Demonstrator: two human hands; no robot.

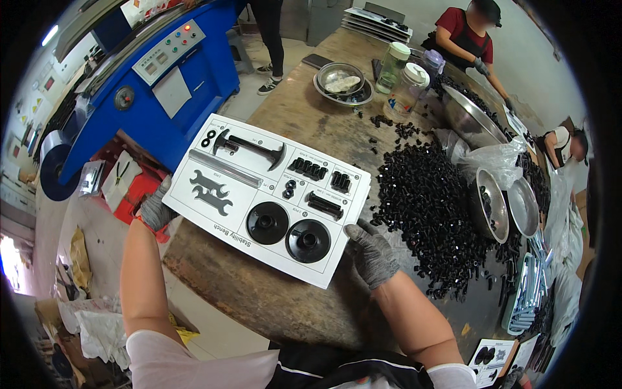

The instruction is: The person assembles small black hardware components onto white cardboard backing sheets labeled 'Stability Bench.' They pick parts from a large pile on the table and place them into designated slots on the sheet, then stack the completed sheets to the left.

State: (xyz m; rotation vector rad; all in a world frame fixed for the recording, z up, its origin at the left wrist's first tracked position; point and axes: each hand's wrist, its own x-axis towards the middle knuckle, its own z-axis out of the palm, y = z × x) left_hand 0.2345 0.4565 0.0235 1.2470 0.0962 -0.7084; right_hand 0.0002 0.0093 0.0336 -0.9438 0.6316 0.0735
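A: Head view. What do the hands hold?

B: A white parts card (269, 194) lying flat on the worn wooden table (259, 292). The gloved left hand (155, 209) grips the card's left edge, fingers curled around it and hidden below. The gloved right hand (372, 253) rests at the card's lower right corner, fingers spread and pressed on the edge.

A: What sits on the card?

B: Two black round caps (287, 231), two flat wrenches (210, 191), a long bolt with a handle (249, 146) and small black clips, each over its printed outline.

A: Where are the edges?

B: The card's left corner overhangs the table's near-left edge, above the floor. Its right edge lies just beside a heap of small black parts (431, 207), not touching it as far as can be seen.

A: And open room?

B: Bare wood shows between card and the person's body, and beyond the card toward a steel bowl (340, 81) and jars (402, 71). To the right, metal bowls (505, 207) crowd the heap.
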